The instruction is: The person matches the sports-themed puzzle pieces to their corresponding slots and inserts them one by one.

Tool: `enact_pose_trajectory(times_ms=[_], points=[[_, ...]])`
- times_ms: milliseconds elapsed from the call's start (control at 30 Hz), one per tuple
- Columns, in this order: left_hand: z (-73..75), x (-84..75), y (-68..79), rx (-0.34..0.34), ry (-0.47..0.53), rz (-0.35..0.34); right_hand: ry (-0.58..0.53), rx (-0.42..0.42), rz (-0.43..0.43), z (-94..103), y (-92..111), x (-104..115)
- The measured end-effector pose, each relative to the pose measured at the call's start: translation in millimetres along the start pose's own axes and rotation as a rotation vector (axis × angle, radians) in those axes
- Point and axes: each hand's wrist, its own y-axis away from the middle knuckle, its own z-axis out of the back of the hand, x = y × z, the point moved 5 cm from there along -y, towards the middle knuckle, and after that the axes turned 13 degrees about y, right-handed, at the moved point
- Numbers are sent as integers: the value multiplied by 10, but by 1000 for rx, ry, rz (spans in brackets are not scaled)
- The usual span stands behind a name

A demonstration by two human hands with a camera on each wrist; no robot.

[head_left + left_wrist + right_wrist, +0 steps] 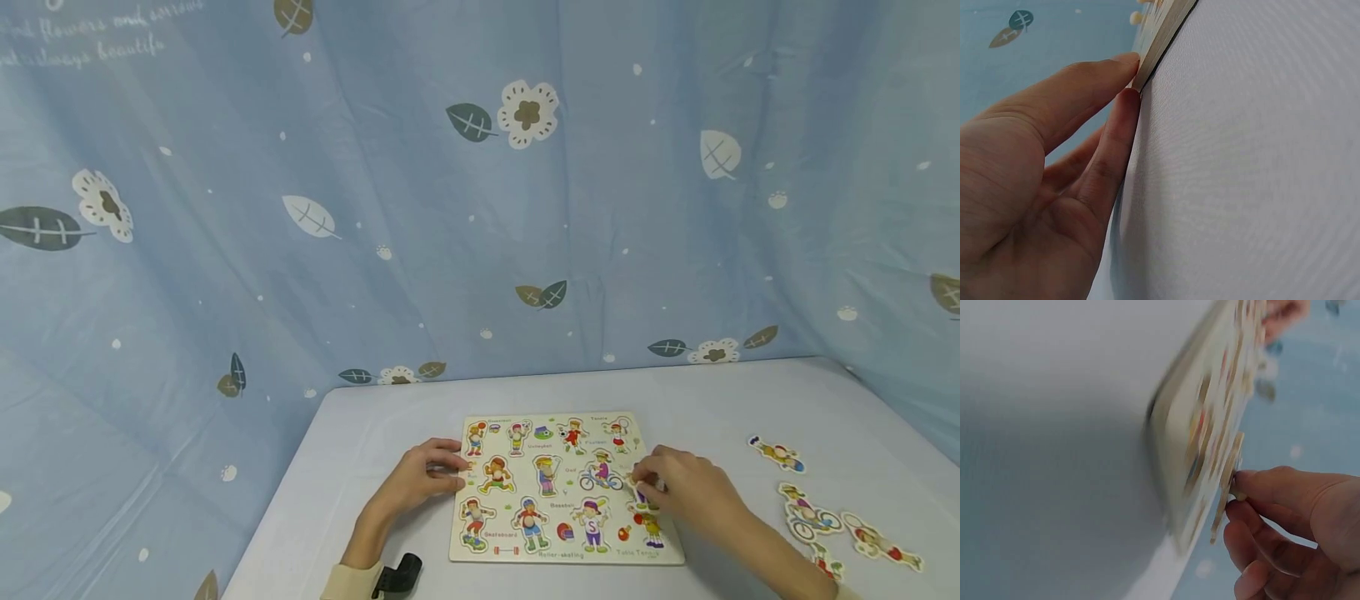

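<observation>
The left hand (420, 477), fingers nearly straight, touches the left edge of the wooden puzzle board (600, 558) on the counter (712, 404); the right hand (686, 483) pinches a knobbed puzzle piece (1225, 487) above its right side.

On the board (525, 478) I read "Skateboard", "Roller-skating", "Table Tennis" near, "Volleyball" far; left on the curtain (420, 192), "flowers and sorrows".

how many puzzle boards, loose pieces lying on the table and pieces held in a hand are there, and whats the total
Puzzle board: 1
Loose pieces on the table, right of the board in the head view: 4
Held piece, in the right hand: 1
Total: 6
</observation>
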Motion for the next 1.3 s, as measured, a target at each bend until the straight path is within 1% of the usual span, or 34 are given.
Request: enact_pose_trajectory(times_ms=[100,167,233,333,500,767,867,1067,1300], points=[[-3,-3,3,-1,8,3,-11,-9,69,-11,47,241],[-4,1,0,-3,-3,3,-26,-29,121,-27,70,372],[-3,4,-1,-8,-18,3,-40,-51,175,-50,93,476],[-7,22,-8,-10,-28,3,-55,-64,213,-103,119,566],[-32,25,-12,4,-35,-3,-42,-66,223,-168,133,617],[7,6,-7,-21,-74,-7,-30,-131,239,-168,106,689],[14,14,-6,-19,-82,-2,-29,-130,244,-170,100,705],[12,24,-4,-8,-65,12,-35,-116,238,-189,98,705],[11,11,-2,-17,-75,27,-48,-109,221,-211,107,692]])
